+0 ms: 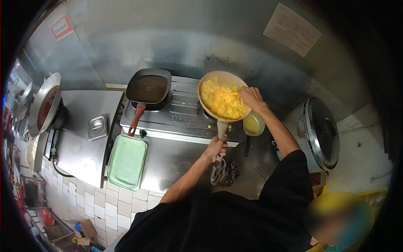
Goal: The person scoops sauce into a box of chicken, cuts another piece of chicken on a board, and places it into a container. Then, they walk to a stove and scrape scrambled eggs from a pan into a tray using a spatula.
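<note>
A cream-coloured frying pan [236, 79] sits over the right burner of the stove, full of yellow scrambled egg [220, 106]. My left hand [216, 148] is wrapped round the pan's pale handle [222, 127]. At the pan's right rim, my right hand [252, 99] grips an orange spatula [226, 93], whose blade end lies in the egg. Just right of the pan is a small saucepan [254, 127] with yellow liquid in it. A crumpled dark patterned cloth [223, 173] lies on the steel counter below my left hand.
On the left of the Rinnai stove [180, 121] stands a square dark pan [149, 87] with brown liquid. A green tray [127, 161] lies in front. A lidded metal container [97, 127] and a wok [49, 103] are farther left. A large lidded pot [321, 133] stands right.
</note>
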`<state>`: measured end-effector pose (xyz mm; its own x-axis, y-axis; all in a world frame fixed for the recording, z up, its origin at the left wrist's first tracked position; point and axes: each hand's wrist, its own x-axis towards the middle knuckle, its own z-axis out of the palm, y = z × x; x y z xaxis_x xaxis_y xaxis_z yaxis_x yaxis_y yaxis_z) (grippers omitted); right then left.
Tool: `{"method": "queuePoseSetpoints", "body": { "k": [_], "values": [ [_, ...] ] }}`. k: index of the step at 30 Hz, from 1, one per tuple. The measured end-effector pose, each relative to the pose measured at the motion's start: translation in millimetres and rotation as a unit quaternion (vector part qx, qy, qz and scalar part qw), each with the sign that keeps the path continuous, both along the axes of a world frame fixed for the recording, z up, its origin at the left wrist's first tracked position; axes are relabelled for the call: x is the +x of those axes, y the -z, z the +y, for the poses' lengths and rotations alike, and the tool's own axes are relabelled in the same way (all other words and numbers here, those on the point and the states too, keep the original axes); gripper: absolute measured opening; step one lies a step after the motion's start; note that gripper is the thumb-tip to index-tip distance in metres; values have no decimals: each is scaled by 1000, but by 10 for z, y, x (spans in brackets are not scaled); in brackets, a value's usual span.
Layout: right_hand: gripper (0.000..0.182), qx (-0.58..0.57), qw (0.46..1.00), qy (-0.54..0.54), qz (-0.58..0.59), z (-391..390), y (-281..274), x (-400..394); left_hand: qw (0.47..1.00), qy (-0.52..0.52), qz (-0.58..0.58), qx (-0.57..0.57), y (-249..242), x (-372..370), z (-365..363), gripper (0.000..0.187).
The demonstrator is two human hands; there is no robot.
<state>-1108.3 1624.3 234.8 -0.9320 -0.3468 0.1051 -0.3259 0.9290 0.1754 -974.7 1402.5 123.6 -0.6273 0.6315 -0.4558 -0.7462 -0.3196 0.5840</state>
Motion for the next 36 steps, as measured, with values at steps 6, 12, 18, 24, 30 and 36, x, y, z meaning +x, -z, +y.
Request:
{"method": "queuePoseSetpoints", "body": {
  "k": [6, 12, 18, 24, 30, 36],
  "values": [
    [7, -36, 998, -48, -2, -440, -340, 583, 1000, 7, 2, -3, -22, -14, -12, 17],
    [12, 37, 996, 8, 77, -64, -24, 625, 1000, -9, 13, 18, 20, -27, -5, 19],
    [8, -1, 999, -5, -47, -95, -678, 854, 1000, -2, 3, 27, 40, -42, 1, 13],
    [13, 62, 995, 77, 12, 352, 65, 316, 999, 12, 12, 31, 66, -52, -4, 15],
    [11, 87, 991, 27, 94, 193, -625, 534, 999, 15, 14, 40, 71, -72, -13, 10],
    [14, 115, 986, 73, -99, 255, -498, 494, 999, 7, 21, 30, 98, -70, 2, 14]
  ]
}}
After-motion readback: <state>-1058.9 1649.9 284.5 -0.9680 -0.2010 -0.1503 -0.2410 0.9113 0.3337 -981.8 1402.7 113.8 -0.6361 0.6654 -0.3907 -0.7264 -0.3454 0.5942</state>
